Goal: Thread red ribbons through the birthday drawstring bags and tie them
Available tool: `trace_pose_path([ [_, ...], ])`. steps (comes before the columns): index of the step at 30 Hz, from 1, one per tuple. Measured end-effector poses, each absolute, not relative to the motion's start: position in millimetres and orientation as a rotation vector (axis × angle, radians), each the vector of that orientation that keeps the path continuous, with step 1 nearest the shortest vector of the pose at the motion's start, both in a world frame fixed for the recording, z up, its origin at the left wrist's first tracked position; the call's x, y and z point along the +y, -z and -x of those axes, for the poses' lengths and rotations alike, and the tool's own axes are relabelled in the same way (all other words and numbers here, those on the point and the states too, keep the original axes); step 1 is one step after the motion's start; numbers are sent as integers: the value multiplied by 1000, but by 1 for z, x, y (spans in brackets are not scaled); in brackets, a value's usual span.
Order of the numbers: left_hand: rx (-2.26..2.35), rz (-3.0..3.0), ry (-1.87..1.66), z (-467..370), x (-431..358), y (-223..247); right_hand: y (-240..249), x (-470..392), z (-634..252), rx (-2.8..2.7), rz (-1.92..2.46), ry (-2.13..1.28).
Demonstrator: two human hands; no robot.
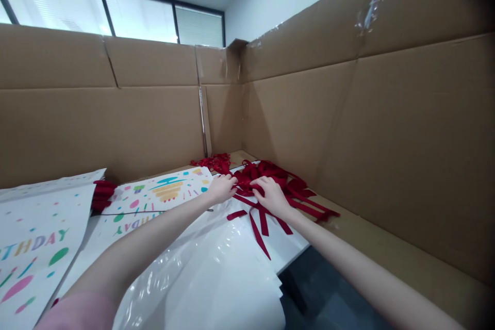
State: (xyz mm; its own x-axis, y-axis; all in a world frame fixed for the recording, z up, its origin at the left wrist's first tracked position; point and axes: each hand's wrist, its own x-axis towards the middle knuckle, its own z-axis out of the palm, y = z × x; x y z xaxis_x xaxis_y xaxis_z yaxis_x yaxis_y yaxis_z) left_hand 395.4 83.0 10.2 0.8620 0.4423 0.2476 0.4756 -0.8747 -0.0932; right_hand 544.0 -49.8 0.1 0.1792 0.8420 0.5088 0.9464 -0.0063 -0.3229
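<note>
A heap of dark red ribbon (270,169) lies at the far corner of the white table, with several loose strips trailing toward its front edge. My left hand (223,188) reaches the heap's left side, its fingers curled and closed on a bit of ribbon. Just to the right, my right hand (273,197) has its thumb and fingers closing round ribbon in the same heap. The two hands face each other a short gap apart. What lies right between the fingertips is small and partly hidden.
A tangle of thin red pieces (216,163) lies behind my left hand. White bags printed with birthday designs (166,191) cover the left side. Clear plastic and white sheets (216,273) hang over the front edge. Tall cardboard walls (154,124) enclose the back and right.
</note>
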Motion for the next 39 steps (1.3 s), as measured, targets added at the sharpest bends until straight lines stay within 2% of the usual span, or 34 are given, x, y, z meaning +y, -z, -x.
trace_pose_path([
  [7,-692,2916,442,-432,107,9,7,2,-563,-1706,2174,258],
  [13,-599,2951,407,-427,122,6,3,6,-570,-1739,2093,226],
  [22,-955,2839,453,-300,202,-33,-20,-21,-616,-1375,1857,92],
  [25,-1022,2867,484,-280,200,-37,-30,-22,-605,-1470,1785,31],
  [29,-825,3027,560,-317,160,-30,-56,-16,-567,-1698,1660,-28],
  [32,-403,3229,777,-364,125,-27,-80,-16,-542,-1812,1582,-30],
  [35,-290,3306,635,-395,105,-27,-102,-25,-533,-1850,1538,-25],
  [39,-472,3255,476,-389,113,-22,-125,-50,-547,-1781,1517,28],
])
